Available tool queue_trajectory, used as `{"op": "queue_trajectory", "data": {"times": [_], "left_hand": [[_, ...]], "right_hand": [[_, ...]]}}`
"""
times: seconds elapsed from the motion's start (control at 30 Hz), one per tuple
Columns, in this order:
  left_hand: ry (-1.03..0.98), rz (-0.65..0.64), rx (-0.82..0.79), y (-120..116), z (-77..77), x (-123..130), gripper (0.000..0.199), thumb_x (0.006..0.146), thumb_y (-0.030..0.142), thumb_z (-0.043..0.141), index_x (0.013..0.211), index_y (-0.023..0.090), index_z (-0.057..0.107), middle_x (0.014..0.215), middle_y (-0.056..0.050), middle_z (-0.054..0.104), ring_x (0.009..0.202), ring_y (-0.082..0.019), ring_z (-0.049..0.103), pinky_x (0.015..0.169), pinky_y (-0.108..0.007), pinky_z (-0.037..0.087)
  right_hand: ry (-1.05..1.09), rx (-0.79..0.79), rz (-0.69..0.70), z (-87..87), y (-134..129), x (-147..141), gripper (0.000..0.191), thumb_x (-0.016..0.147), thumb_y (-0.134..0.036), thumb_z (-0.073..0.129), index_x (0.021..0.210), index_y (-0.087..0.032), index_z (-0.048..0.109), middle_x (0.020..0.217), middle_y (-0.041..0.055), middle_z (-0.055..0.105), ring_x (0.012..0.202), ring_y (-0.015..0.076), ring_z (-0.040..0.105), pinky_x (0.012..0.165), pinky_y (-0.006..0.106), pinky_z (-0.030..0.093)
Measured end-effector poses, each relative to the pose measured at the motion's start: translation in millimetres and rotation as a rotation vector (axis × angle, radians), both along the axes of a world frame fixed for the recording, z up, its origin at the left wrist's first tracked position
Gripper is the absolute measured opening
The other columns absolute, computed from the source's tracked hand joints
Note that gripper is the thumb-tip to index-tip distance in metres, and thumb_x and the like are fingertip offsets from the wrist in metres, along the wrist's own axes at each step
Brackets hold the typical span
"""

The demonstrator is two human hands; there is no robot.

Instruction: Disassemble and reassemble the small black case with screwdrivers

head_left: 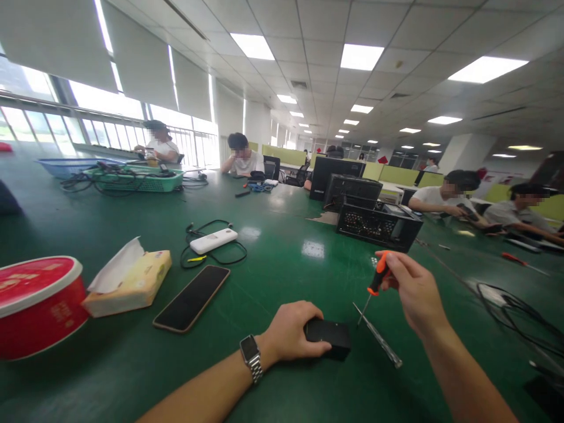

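Single view, head-worn camera, set above near side of bench (273,235), facing forward and down across it. Left hand (294,332) and right hand (412,291) near camera. Wide field: windows (108,98) at left, ceiling (314,26) overhead, green partitions (399,175) far off. Far end of bench well away from camera.

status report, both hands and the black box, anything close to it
Left hand gripping black box on green tabletop. Right hand holding orange-and-black screwdriver, shaft down. Slender silvery tool lying beside box.
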State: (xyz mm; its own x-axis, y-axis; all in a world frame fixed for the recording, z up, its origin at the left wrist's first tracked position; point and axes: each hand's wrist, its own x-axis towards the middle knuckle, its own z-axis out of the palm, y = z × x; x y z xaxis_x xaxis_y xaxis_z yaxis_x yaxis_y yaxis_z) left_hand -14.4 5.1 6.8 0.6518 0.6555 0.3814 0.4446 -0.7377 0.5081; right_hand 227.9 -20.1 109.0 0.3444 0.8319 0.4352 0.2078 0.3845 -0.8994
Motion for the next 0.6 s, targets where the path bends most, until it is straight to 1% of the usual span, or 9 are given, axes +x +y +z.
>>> {"op": "queue_trajectory", "data": {"times": [0.1,0.23,0.43,0.6], "left_hand": [[-0.004,-0.002,0.009,1.8,-2.4,-1.1,0.037,0.068,0.043,0.075,0.096,0.019,0.066,0.089,-0.002,0.068,0.081,-0.020,0.063,0.071,-0.026,0.046],[-0.012,-0.014,0.019,2.8,-4.2,-1.3,0.038,0.069,0.044,0.074,0.097,0.019,0.065,0.090,-0.003,0.068,0.081,-0.020,0.063,0.073,-0.027,0.047],[-0.038,-0.025,0.022,2.1,-3.3,-1.1,0.039,0.070,0.044,0.074,0.098,0.018,0.066,0.091,-0.003,0.069,0.083,-0.020,0.064,0.072,-0.026,0.047],[-0.037,-0.022,0.025,1.3,-2.1,-1.7,0.036,0.070,0.043,0.075,0.095,0.019,0.066,0.088,-0.003,0.069,0.080,-0.019,0.064,0.070,-0.026,0.047]], "right_hand": [[-0.090,0.016,0.050,-13.3,-1.4,-7.9,0.032,0.085,-0.047,0.063,0.099,-0.018,0.069,0.076,-0.0003,0.064,0.052,0.0081,0.052,0.052,0.022,0.046],[-0.101,0.013,0.079,-23.2,-1.7,-8.7,0.031,0.086,-0.045,0.062,0.100,-0.018,0.069,0.076,0.0004,0.064,0.054,0.0096,0.054,0.053,0.024,0.047],[-0.092,0.030,0.098,-23.8,-2.6,-15.4,0.028,0.086,-0.044,0.063,0.096,-0.019,0.070,0.081,0.0011,0.066,0.054,0.0087,0.055,0.054,0.024,0.048],[-0.096,0.056,0.111,-21.7,-6.4,-17.1,0.025,0.086,-0.042,0.064,0.094,-0.019,0.071,0.082,0.0011,0.066,0.055,0.0091,0.057,0.055,0.024,0.049]]}}
